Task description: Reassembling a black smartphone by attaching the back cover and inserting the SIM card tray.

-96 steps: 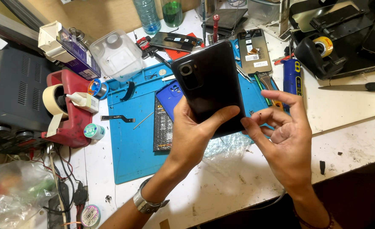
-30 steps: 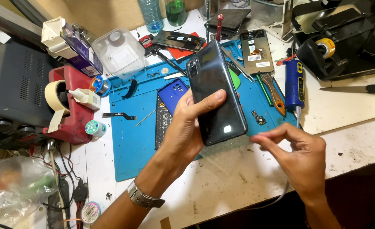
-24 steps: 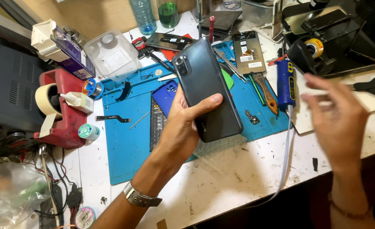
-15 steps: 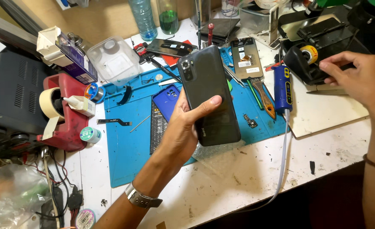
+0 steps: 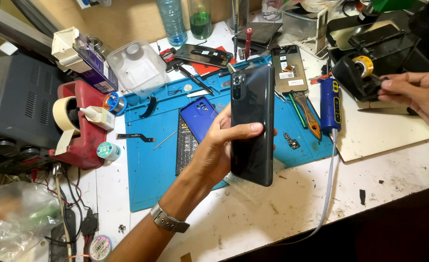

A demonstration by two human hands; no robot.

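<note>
My left hand (image 5: 214,155) grips a black smartphone (image 5: 253,126) upright above the blue work mat (image 5: 151,165), its glossy back and camera cluster facing me, thumb across the back. My right hand (image 5: 418,97) is away from the phone at the right edge, fingers curled over the handle end of a pair of scissors (image 5: 374,110) beside a black solder-wire stand (image 5: 355,73). The handle is hidden, so whether the fingers hold it cannot be seen. A blue phone cover (image 5: 200,116) lies on the mat behind my left hand.
A blue-handled soldering iron (image 5: 330,104), an orange-handled brush (image 5: 307,116) and an opened phone frame (image 5: 288,68) lie on the mat's right. At the left are a red tape dispenser (image 5: 83,131), a clear plastic tub (image 5: 137,68) and a black box (image 5: 11,102). Bottles (image 5: 173,22) stand at the back.
My right hand left the phone and swung far right to the scissors. My left hand keeps the phone and has turned it more upright.
</note>
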